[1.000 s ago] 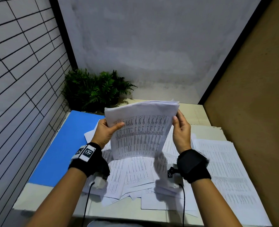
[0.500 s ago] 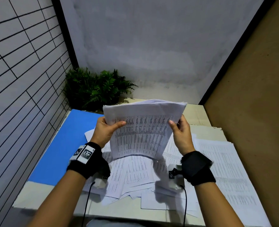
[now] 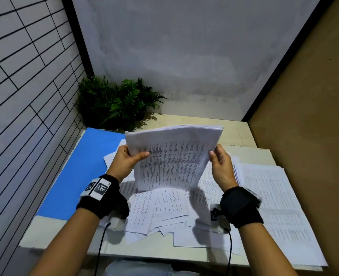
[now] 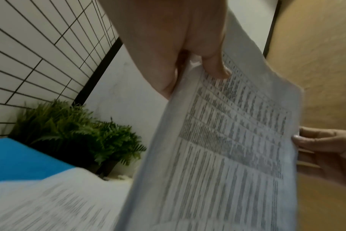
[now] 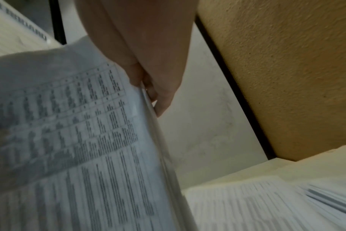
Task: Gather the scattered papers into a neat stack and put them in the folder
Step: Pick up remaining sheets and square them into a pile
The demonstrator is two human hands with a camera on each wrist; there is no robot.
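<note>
I log both forearms raised ahead, black bands on the wrists: left hand (image 3: 124, 161) thumb forward and fingers behind gripping the paper sheaf (image 3: 172, 156), right hand (image 3: 221, 166) pinching its opposite edge.

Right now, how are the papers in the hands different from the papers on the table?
The held stack stands upright, gripped by the left hand and the right hand; the table papers lie flat. The held stack's edges line up fairly neatly; the table papers are scattered and overlap at angles. Both are white sheets printed with tables of small text.
</note>
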